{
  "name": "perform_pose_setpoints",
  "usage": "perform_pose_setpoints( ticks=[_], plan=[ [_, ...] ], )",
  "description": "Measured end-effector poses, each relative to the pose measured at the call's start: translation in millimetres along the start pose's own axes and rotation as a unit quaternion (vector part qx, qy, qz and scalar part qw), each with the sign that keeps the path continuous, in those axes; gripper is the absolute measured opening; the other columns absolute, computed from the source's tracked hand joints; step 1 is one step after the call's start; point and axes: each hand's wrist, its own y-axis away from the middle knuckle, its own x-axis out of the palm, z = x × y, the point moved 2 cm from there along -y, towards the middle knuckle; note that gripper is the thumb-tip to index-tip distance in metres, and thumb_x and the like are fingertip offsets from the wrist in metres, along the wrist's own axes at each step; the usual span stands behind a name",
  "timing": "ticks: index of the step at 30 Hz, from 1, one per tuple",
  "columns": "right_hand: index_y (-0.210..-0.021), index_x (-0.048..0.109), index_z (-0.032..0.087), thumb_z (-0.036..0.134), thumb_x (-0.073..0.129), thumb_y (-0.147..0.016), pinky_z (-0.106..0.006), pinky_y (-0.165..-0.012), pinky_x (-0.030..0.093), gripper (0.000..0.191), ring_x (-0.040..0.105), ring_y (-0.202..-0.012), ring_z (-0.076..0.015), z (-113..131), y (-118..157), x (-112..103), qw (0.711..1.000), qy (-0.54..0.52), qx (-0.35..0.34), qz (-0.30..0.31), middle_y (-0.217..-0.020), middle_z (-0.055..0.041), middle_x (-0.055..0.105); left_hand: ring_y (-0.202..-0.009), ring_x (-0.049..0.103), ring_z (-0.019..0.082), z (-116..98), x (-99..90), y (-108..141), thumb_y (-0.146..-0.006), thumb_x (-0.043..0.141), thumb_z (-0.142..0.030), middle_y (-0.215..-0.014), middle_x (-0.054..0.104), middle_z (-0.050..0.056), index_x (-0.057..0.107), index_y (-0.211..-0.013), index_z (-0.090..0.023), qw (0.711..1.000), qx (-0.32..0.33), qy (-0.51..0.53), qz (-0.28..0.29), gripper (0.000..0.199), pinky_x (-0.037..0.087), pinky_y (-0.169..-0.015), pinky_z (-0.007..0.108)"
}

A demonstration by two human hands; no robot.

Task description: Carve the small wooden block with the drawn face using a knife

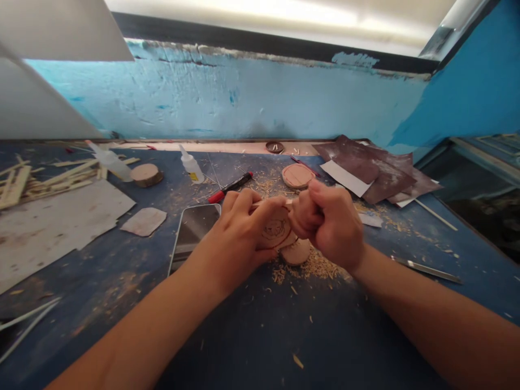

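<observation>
A wood slice (276, 230) with a line drawing is tilted up above the worktop (260, 341), pinched between the left hand's (235, 233) thumb and fingers. At its right edge the right hand (331, 225) is curled tight; I cannot tell around what. A weak pinch could let the slice twist, and a slip might drive that fist leftward. Nearer, loose shavings (319, 269) could make the lower wood disc (296, 253) slide; grit might scratch the smartphone (194, 230) at left.
</observation>
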Motion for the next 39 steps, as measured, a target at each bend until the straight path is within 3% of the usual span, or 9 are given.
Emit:
perform_pose_setpoints(
  ticks=[5,24,31,39],
  plan=[
    [-0.049,0.036,0.022,0.031,0.050,-0.100,-0.027,-0.041,0.025,0.054,0.025,-0.041,-0.0082,3,1,3,0.999,-0.032,-0.024,-0.005,-0.049,0.0067,0.025,-0.115,0.048,0.030,0,-0.7,0,-0.076,0.087,-0.019,-0.118,0.050,0.005,0.050,-0.138,-0.032,1.000,0.009,-0.001,-0.004,0.074,0.048,-0.105,0.052],
    [-0.051,0.036,0.022,0.029,0.047,-0.103,-0.026,-0.040,0.021,0.053,0.024,-0.041,-0.0080,-9,2,2,1.000,-0.027,-0.007,0.004,-0.050,0.0066,0.026,-0.116,0.048,0.030,-3,-1.1,1,-0.078,0.085,-0.020,-0.121,0.049,0.005,0.048,-0.138,-0.035,1.000,0.006,-0.013,0.004,0.072,0.049,-0.105,0.053],
    [-0.051,0.036,0.023,0.040,0.058,-0.099,-0.027,-0.040,0.022,0.056,0.028,-0.040,-0.0078,-17,9,1,0.995,-0.005,-0.015,-0.098,-0.048,0.0070,0.028,-0.116,0.048,0.032,-2,1.4,2,-0.077,0.083,-0.018,-0.122,0.050,0.006,0.047,-0.141,-0.035,1.000,0.008,-0.012,-0.007,0.075,0.048,-0.106,0.056],
    [-0.052,0.038,0.022,0.034,0.050,-0.102,-0.027,-0.041,0.024,0.053,0.029,-0.041,-0.0086,-5,3,3,0.997,0.009,-0.024,-0.066,-0.049,0.0062,0.029,-0.114,0.047,0.031,-4,0.1,2,-0.078,0.086,-0.021,-0.119,0.049,0.006,0.047,-0.140,-0.034,1.000,0.009,-0.014,0.008,0.074,0.048,-0.105,0.054]
  ],
)
